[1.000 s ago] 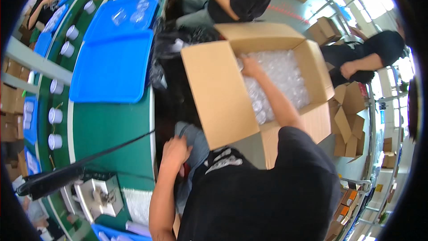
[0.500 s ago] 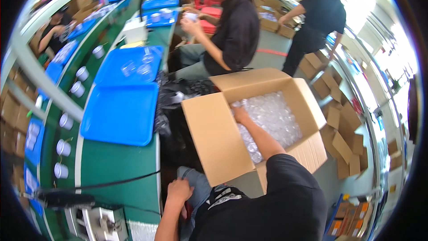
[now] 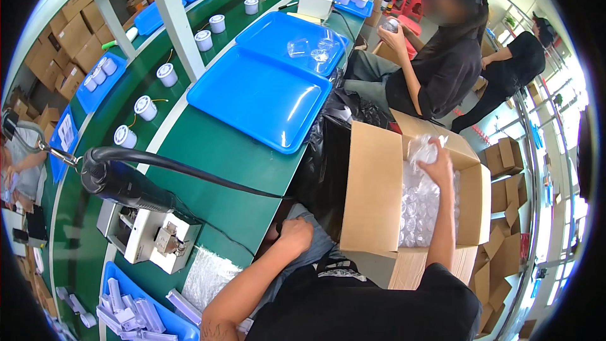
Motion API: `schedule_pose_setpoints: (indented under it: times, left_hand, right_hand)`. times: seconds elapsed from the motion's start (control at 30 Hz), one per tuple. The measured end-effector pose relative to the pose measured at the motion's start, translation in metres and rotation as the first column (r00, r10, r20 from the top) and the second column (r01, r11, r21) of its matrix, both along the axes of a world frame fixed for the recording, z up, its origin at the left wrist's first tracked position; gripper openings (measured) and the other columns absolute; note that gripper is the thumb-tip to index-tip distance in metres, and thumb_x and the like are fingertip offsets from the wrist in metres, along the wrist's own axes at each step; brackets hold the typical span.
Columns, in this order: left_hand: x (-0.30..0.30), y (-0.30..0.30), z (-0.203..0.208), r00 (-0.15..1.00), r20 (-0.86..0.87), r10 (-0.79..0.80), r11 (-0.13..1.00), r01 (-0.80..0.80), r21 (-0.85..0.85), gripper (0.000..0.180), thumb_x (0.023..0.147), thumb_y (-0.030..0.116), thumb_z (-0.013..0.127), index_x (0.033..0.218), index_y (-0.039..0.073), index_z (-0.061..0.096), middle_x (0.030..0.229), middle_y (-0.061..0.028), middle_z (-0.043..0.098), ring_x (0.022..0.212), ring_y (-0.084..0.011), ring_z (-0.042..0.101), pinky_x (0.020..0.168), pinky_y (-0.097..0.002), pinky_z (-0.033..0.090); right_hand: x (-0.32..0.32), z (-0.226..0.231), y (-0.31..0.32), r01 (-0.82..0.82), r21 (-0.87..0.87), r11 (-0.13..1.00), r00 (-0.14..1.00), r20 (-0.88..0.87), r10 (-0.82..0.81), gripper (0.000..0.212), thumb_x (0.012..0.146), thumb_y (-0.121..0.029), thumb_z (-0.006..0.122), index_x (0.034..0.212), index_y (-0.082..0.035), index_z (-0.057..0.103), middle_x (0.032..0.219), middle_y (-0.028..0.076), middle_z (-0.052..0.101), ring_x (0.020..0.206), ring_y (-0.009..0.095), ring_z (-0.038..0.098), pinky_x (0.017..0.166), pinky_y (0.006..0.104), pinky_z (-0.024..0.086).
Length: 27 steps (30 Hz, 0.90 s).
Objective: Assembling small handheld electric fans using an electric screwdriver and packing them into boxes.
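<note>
Over the open cardboard box (image 3: 374, 186), my right hand (image 3: 437, 167) grips clear plastic covers (image 3: 421, 149) bunched at its fingertips; how many cannot be made out. More clear plastic covers (image 3: 418, 215) fill the box below it. My left hand (image 3: 297, 236) rests curled on my leg by the table edge, with nothing visible in it. On the green workbench (image 3: 221, 142) lies a bare blue tray (image 3: 252, 98). A second blue tray (image 3: 268, 28) behind it carries a few loose clear covers (image 3: 320, 55).
White round parts (image 3: 166, 75) with thin wires stand along the green conveyor at left. A black corded tool (image 3: 126, 183) hangs above a metal fixture (image 3: 165, 240). Black plastic bags (image 3: 325, 145) lie between bench and box. A seated co-worker (image 3: 435, 57) handles a small part beyond.
My right hand has risen from inside the box with clear covers in its grip. The view has swung left and down. My left hand remains on my leg.
</note>
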<state>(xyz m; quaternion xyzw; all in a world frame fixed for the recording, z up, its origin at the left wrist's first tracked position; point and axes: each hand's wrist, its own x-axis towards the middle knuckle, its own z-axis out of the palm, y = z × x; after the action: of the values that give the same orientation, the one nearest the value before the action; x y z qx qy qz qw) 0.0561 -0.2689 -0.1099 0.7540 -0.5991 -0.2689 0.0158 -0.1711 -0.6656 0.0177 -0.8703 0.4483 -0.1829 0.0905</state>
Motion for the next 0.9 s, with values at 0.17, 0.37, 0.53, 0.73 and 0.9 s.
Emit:
schedule_pose_setpoints:
  times: [0.17,0.37,0.53,0.73,0.9]
  left_hand:
    - [-0.005,-0.002,0.005,1.000,-0.023,-0.009,0.999,0.008,-0.034,0.037,0.088,0.032,0.076,0.108,0.000,0.073,0.109,-0.0247,0.072,0.098,-0.0412,0.073,0.083,-0.0512,0.058]
    - [-0.011,-0.005,-0.015,1.000,0.015,-0.001,0.995,0.002,-0.098,0.032,0.085,0.031,0.078,0.099,0.002,0.074,0.105,-0.0227,0.073,0.095,-0.0391,0.074,0.079,-0.0500,0.059]
    - [-0.006,-0.003,-0.022,0.999,0.032,0.019,0.996,-0.016,-0.091,0.029,0.082,0.031,0.079,0.094,0.004,0.076,0.099,-0.0183,0.076,0.093,-0.0357,0.075,0.076,-0.0490,0.061]
    - [-0.005,-0.016,-0.003,1.000,-0.010,0.008,1.000,-0.008,-0.014,0.021,0.080,0.023,0.077,0.095,0.008,0.080,0.102,-0.0158,0.077,0.096,-0.0334,0.076,0.073,-0.0505,0.061]
    - [-0.002,-0.017,-0.003,1.000,-0.026,-0.011,0.999,0.012,0.053,0.028,0.078,0.015,0.077,0.105,0.011,0.083,0.110,-0.0114,0.078,0.101,-0.0289,0.077,0.069,-0.0510,0.060]
  right_hand:
    - [0.107,0.085,0.036,-0.363,-0.117,0.924,0.911,0.164,0.379,0.074,0.070,-0.020,0.085,0.139,-0.023,0.057,0.117,0.021,0.064,0.112,0.041,0.064,0.098,0.0479,0.051]
    - [0.287,0.106,0.031,-0.576,-0.094,0.812,0.810,0.068,0.582,0.072,0.071,-0.033,0.085,0.136,-0.028,0.054,0.113,0.026,0.063,0.108,0.046,0.064,0.096,0.0510,0.052]
    - [0.424,0.102,0.014,-0.584,-0.126,0.802,0.810,-0.021,0.586,0.068,0.075,-0.040,0.085,0.136,-0.024,0.058,0.106,0.025,0.067,0.108,0.044,0.065,0.096,0.0516,0.052]
    - [0.466,0.070,-0.021,-0.606,-0.162,0.779,0.784,0.044,0.619,0.043,0.090,-0.046,0.074,0.122,-0.018,0.076,0.115,0.023,0.075,0.108,0.043,0.070,0.098,0.0512,0.054]
    - [0.476,0.065,-0.021,-0.492,-0.200,0.847,0.852,0.086,0.516,0.039,0.092,-0.051,0.071,0.105,-0.017,0.084,0.102,0.025,0.076,0.098,0.044,0.073,0.092,0.0509,0.057]
